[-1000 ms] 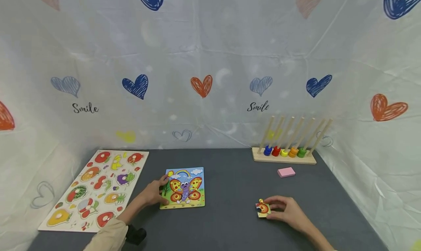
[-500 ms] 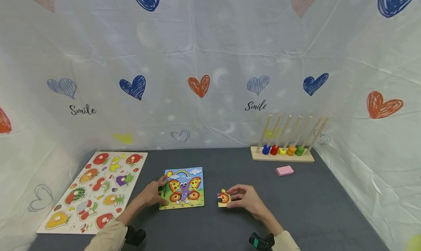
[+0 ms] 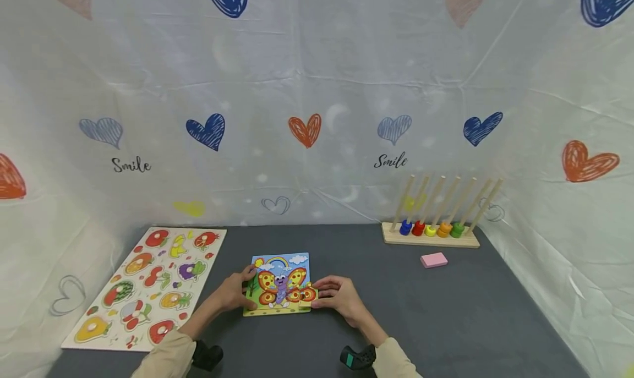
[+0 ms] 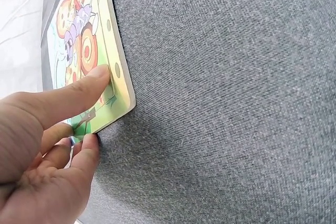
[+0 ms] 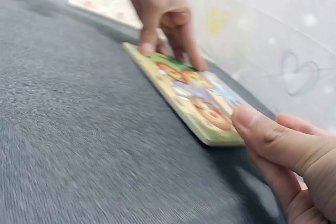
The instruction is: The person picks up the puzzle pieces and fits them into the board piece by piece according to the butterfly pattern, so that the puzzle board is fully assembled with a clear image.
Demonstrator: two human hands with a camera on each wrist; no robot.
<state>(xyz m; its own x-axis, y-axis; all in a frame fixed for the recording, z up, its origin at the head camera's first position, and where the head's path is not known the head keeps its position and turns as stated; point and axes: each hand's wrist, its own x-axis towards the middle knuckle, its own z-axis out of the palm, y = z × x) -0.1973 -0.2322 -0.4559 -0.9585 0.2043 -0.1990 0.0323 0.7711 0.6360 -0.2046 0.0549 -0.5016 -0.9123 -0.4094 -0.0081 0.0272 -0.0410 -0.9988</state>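
Observation:
A square butterfly jigsaw puzzle lies on the dark table. My left hand grips its left edge; in the left wrist view, the thumb rests on the top face and the fingers curl at the side. My right hand pinches a small puzzle piece with a red and yellow ring pattern. In the head view this piece overlaps the lower right of the puzzle; whether it touches cannot be told. From the right wrist, the puzzle looks blurred, and the piece is mostly hidden behind the thumb.
A large white fruit puzzle board lies at the left. A wooden peg stand with coloured rings stands at the back right, and a pink block sits in front of it. A heart-printed white cloth hangs behind the table.
My right hand has carried the puzzle piece leftward from the right side of the table to the butterfly puzzle's lower right. The left hand keeps its grip on the left edge.

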